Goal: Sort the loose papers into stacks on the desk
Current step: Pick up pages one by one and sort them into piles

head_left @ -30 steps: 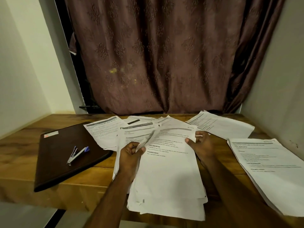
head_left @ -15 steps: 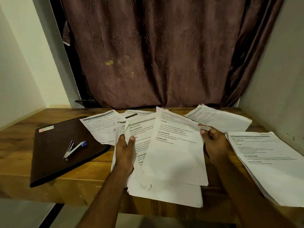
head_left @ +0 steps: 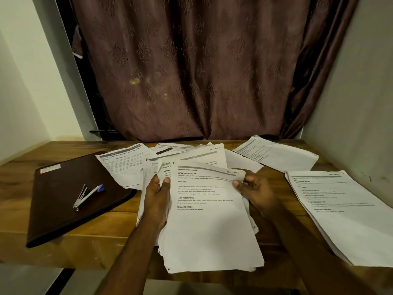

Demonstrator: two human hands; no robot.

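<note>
A bundle of white printed sheets lies over the front edge of the wooden desk, fanned at its top. My left hand grips the bundle's left side, thumb on top. My right hand pinches the upper right corner of the top sheet, which curls upward. More loose papers spread behind the bundle. A separate stack of papers rests at the right. A single sheet lies at the back right.
A dark brown folder lies at the left with a blue-tipped stapler on it. A patterned curtain hangs behind the desk. Walls close in on both sides.
The sheet my right hand held out to the right is back over the bundle. Both hands have drawn together on the bundle's top. The camera moved closer.
</note>
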